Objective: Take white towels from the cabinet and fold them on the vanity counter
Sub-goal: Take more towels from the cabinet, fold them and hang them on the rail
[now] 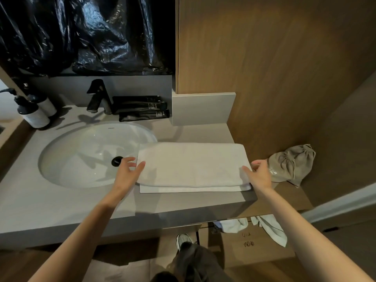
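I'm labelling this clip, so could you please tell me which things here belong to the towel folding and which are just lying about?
Belong: white towel, vanity counter, left hand, right hand.
Lying about: sink, faucet, pump bottles, black tubes, drawstring bag, black plastic sheet.

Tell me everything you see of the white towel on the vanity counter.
The white towel is soft-looking cloth, folded into a long rectangle of several layers; a lower layer sticks out along the near edge. It lies flat on the grey vanity counter, its left end reaching over the sink rim. The left hand and right hand touch its ends with their thumbs.
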